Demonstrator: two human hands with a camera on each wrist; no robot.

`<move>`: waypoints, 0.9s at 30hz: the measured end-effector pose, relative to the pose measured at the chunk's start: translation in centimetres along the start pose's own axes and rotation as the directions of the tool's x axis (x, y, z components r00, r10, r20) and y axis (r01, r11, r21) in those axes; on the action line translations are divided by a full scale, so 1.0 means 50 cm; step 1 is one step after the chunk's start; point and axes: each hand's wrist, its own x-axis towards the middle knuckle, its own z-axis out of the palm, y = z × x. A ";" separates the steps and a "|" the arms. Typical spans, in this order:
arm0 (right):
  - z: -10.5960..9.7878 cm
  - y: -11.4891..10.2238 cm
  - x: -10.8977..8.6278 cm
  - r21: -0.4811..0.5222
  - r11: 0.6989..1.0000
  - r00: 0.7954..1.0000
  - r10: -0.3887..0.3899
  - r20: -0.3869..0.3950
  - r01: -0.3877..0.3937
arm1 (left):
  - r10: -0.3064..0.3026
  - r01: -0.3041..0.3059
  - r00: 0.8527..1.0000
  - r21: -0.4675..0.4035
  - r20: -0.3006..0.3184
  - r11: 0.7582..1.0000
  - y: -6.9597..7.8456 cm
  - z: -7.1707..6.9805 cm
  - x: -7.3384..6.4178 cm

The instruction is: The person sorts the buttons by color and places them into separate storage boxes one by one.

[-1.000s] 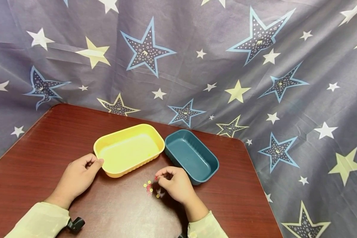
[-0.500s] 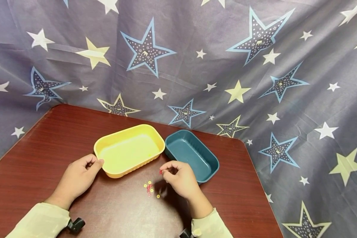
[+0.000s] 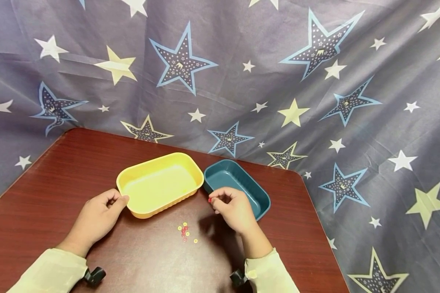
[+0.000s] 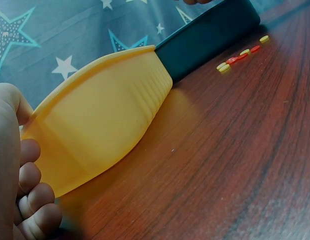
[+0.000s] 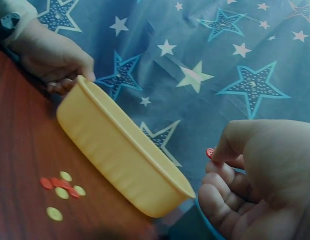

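Observation:
My left hand pinches the near-left rim of a shallow yellow plastic tub between thumb and fingers. My right hand holds a small red button at the tips of thumb and forefinger. In the head view that hand overlaps the near-left side of a dark teal tub, hiding part of it. Several loose buttons lie on the table in front of the tubs, among them red buttons and yellow buttons. The two tubs stand side by side, the yellow one on the left.
The dark red wooden table reaches back to a grey curtain printed with stars. Its right edge runs just beyond the teal tub. A black wrist camera sits at the left sleeve.
My right hand has moved right and away from me, from beside the loose buttons to the teal tub's near side, carrying the red button. The left hand has stayed at the yellow tub's rim.

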 end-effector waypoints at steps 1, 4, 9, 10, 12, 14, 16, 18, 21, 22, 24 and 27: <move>-0.006 0.000 0.005 0.012 1.000 1.000 0.005 -0.001 -0.005 | 0.000 0.000 1.000 -0.001 -0.001 1.000 -0.001 0.000 0.001; -0.025 0.004 0.019 0.048 0.999 1.000 0.017 0.000 -0.017 | 0.000 0.000 1.000 0.000 -0.002 1.000 -0.003 0.002 0.002; -0.053 0.035 0.053 0.065 0.997 0.999 0.043 -0.010 -0.042 | 0.007 -0.007 1.000 0.006 -0.007 1.000 -0.006 0.003 0.003; -0.059 0.042 0.061 0.060 0.997 0.998 0.055 -0.014 -0.054 | 0.008 -0.008 1.000 0.006 -0.007 1.000 -0.006 0.003 0.003; -0.069 0.055 0.076 0.062 0.995 0.997 0.075 -0.016 -0.074 | 0.012 -0.012 1.000 0.003 -0.008 1.000 -0.007 0.003 0.003; -0.078 0.058 0.090 0.077 0.992 0.995 0.102 -0.008 -0.101 | 0.015 -0.015 1.000 -0.002 -0.009 1.000 -0.007 0.002 0.003; -0.087 0.055 0.100 0.100 0.987 0.992 0.125 0.011 -0.126 | 0.015 -0.015 1.000 -0.003 -0.011 1.000 -0.006 0.002 0.003; -0.094 0.059 0.111 0.120 0.982 0.989 0.146 0.032 -0.149 | 0.015 -0.015 1.000 0.000 -0.013 1.000 -0.007 0.003 0.003; -0.102 0.069 0.125 0.137 0.972 0.981 0.182 0.066 -0.190 | 0.011 -0.011 1.000 0.001 -0.013 1.000 -0.007 0.004 0.004; -0.104 0.073 0.129 0.141 0.969 0.978 0.194 0.078 -0.203 | 0.010 -0.010 1.000 0.000 -0.012 1.000 -0.007 0.004 0.004; -0.105 0.087 0.138 0.150 0.961 0.971 0.220 0.098 -0.233 | 0.005 -0.005 1.000 -0.004 -0.012 1.000 -0.005 0.002 0.003; -0.108 0.099 0.149 0.159 0.950 0.959 0.249 0.137 -0.270 | 0.001 -0.001 1.000 -0.009 -0.010 1.000 -0.002 -0.001 0.002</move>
